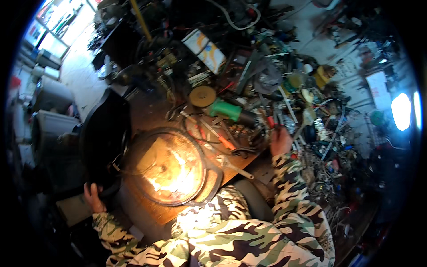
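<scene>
A round metal pan with a shallow rim and a lip-shaped handle lies on the wooden board, brightly lit. Left of it stands a large black curved shell, with thin wires between the two. My left hand is at the shell's lower end, fingers closed around its dark edge. Out to the right, my right hand is closed at a red-handled tool among the clutter; its far end is hard to make out. An adjustable wrench lies between the pan and my right arm.
A green angle grinder with a round disc lies behind the pan. Near it are an orange-handled screwdriver and loose cable. Mixed parts and scraps are heaped at the right; grey bins stand far left. The wooden board is partly bare.
</scene>
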`<state>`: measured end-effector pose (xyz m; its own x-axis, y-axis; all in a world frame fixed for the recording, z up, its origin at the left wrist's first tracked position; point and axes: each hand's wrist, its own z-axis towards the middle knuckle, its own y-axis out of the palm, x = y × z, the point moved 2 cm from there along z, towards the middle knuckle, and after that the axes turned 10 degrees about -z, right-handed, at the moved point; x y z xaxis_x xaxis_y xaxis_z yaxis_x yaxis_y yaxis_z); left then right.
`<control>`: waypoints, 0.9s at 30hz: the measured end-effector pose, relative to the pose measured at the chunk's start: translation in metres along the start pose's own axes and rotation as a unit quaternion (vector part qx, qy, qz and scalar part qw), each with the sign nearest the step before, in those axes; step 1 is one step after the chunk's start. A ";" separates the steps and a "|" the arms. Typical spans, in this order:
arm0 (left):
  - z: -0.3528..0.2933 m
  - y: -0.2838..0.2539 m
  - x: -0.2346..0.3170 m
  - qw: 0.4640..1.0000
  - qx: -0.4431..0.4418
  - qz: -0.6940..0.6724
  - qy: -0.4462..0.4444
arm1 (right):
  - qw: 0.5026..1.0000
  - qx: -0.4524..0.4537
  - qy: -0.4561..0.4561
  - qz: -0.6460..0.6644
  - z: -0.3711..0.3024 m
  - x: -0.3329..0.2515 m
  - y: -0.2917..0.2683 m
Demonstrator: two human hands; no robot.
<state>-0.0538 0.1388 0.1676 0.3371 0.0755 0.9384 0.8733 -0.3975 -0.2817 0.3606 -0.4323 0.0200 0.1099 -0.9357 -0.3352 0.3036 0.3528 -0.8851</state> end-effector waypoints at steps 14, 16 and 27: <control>0.014 0.021 0.035 0.977 -0.104 0.133 0.128 | 0.958 -0.249 -0.011 -0.145 0.073 0.001 0.045; 0.029 0.024 0.043 0.966 -0.133 0.180 0.130 | 0.968 -0.215 -0.016 -0.128 0.064 0.029 0.061; 0.042 0.044 0.063 0.942 -0.293 0.103 0.127 | 0.914 -0.258 -0.073 0.303 -0.099 -0.229 -0.074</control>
<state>0.0205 0.1642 0.2063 0.3189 -0.2500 0.9142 0.4296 -0.8217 -0.3746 0.2194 -0.2438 0.1302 0.2462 -0.5451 -0.8014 -0.3385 0.7264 -0.5980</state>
